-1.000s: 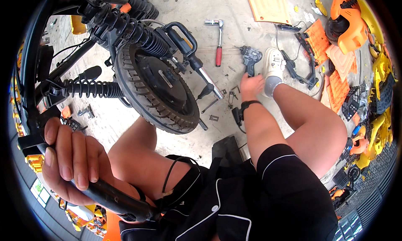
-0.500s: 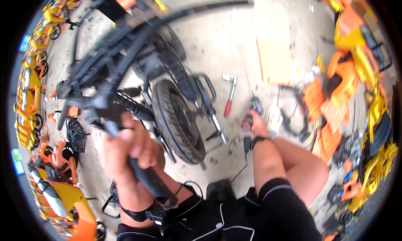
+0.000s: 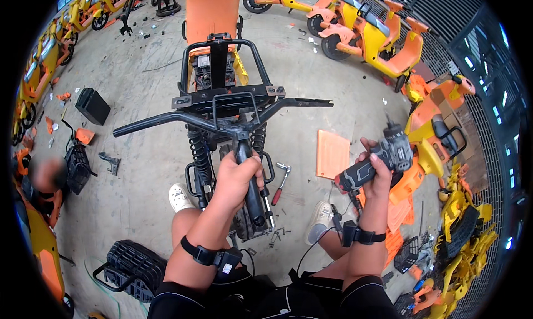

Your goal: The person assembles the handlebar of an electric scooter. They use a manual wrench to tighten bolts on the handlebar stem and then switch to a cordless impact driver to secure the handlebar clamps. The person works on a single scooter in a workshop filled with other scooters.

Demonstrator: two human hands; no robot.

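My left hand point(image 3: 237, 177) is closed around the black steering tube point(image 3: 244, 152) of a scooter's handlebar assembly. The black handlebar point(image 3: 172, 117) spreads to both sides above the hand, with a flat black bracket point(image 3: 194, 100) and a tubular frame point(image 3: 255, 55) beyond it. Coil springs point(image 3: 198, 147) and the wheel point(image 3: 241, 222) show below, the wheel mostly covered by the tube and my arm. Raised on the right, a grey and black cordless drill point(image 3: 358, 176) is wrapped in my right hand point(image 3: 380, 172), its chuck pointing up and away.
A ratchet wrench point(image 3: 282, 183) with a red handle lies on the floor near several loose bolts point(image 3: 277, 236). An orange panel point(image 3: 333, 154) lies to its right. A black basket point(image 3: 130, 266) sits at lower left. Yellow and orange scooters point(image 3: 383, 39) line the sides; another person point(image 3: 47, 175) is at left.
The drill in my right hand has come up from near the floor. The handlebar assembly, tilted to the left before, now sits level in front of me, with my left hand still on the tube.
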